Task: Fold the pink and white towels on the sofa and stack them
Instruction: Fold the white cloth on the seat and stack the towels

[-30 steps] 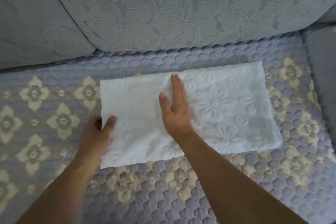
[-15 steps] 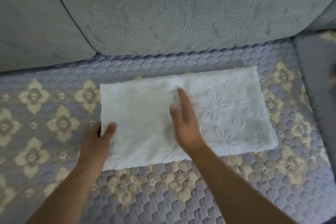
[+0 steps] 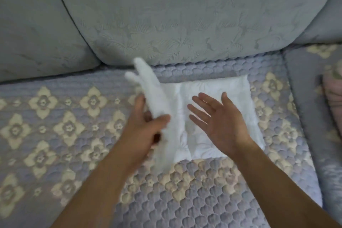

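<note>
A white embossed towel lies on the quilted sofa seat. My left hand grips its left edge, which stands lifted and tilted over toward the right, blurred by motion. My right hand hovers open just above the towel's flat right half, palm turned up and left, fingers spread. A pink towel shows partly at the right edge, on the neighbouring seat section.
Grey leaf-patterned back cushions rise behind the seat. A seam divides this seat from the section at the right. The seat to the left carries cream flower patterns.
My left hand has lifted the towel's left edge up and swung it rightward. My right hand has come off the towel's middle and opened. The view has shifted, bringing the pink towel into sight.
</note>
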{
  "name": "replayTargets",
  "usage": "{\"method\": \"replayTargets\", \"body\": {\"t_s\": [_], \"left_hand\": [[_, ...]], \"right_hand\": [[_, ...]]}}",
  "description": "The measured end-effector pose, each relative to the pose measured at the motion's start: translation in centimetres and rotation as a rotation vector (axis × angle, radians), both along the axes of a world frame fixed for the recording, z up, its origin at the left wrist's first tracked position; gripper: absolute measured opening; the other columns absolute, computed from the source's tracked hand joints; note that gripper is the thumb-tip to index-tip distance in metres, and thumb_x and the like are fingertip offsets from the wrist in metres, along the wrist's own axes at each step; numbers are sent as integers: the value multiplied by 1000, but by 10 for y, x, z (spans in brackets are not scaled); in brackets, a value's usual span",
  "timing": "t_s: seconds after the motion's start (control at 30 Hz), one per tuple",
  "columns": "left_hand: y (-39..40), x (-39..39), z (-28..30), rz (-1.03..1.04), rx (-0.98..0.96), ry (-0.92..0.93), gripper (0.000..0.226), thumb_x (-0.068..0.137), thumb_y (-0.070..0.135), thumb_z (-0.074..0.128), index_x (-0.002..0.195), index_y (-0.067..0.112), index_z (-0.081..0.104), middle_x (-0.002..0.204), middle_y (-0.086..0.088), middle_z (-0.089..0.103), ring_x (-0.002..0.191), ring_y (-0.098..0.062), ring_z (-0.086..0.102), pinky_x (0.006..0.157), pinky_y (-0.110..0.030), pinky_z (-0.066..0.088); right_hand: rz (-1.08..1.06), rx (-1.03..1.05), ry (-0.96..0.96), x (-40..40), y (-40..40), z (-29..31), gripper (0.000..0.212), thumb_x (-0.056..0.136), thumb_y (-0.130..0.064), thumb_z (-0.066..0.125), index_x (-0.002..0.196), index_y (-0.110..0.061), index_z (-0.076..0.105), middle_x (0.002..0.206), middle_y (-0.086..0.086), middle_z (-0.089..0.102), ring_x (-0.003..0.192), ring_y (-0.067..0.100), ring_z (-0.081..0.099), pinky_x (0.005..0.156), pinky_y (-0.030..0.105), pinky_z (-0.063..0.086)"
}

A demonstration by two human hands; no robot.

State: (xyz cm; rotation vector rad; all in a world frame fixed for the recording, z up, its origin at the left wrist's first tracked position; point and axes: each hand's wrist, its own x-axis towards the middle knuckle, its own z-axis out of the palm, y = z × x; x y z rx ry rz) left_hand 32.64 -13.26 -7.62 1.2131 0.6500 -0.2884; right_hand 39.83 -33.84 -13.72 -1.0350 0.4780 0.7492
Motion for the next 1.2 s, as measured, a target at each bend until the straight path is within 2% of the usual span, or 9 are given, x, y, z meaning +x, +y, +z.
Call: {"method": "replayTargets", "body": {"t_s": [0.13,0.27,0.43,0.57,0.67,0.77,0.9,1.03,1.2], "left_hand": [[-101,43,0,-295,-28,-47,73,91,9,64,144,48,33,91,1,73,86,-19,72,79,-38,59],[-157,55,-24,-316,51,-22,45,93,9,56,116,47,55,101,-2,68,90,-15,70,82,-32,57],[-137,24,-92,-268,1157,-212,44,95,28,49,138,21,56,143,-2,48,135,-19,42,113,-38,37],[-133,19,-127,-696,1469,-176,61,100,44,37,156,20,31,166,-14,17,154,-35,9,122,-53,20],[-148,25,-145,-867,1518,-188,69,98,50,36,159,19,24,167,-15,9,155,-35,1,122,-58,13],[-155,26,-160,-829,1536,-148,71,98,49,35,160,19,19,166,-17,9,154,-36,0,121,-60,13],[-152,25,-170,-825,1536,-114,72,98,56,30,161,24,14,168,-14,5,155,-32,-2,120,-62,14],[-149,32,-173,-838,1462,-87,77,94,58,32,160,29,5,168,-9,-3,155,-29,-6,119,-63,15],[-143,23,-148,-284,1128,-49,74,88,41,62,151,18,32,154,-16,33,144,-28,28,112,-35,32]], "right_hand": [[76,-45,-55,32,-47,41,65,96,-60,40,140,-14,53,135,15,63,116,32,65,96,52,53],[327,-742,-340,51,-77,27,25,95,-30,64,116,-16,63,100,7,73,94,29,72,72,40,60],[340,-968,-423,69,-102,-12,39,99,-22,55,135,-33,51,111,-10,63,97,16,63,76,28,49],[441,-1082,-265,70,-118,-38,61,96,-15,50,152,-31,30,134,5,55,114,30,56,91,38,47],[464,-1494,-547,56,-106,-31,71,91,-9,46,156,-21,20,148,13,37,129,36,40,106,47,39],[541,-1494,-985,37,-84,-40,62,104,-31,39,159,-18,15,164,14,16,152,35,11,124,51,15],[880,-1434,-850,49,-111,-95,66,102,-62,16,159,-34,-5,167,-6,-16,153,28,-18,125,52,2],[769,-1223,-892,63,-134,-98,68,101,-55,34,159,-36,3,166,-14,-10,154,22,-9,124,43,6],[318,-1113,-311,30,-163,-79,79,84,-51,66,152,-33,29,145,-4,41,129,20,47,110,47,42]]}}
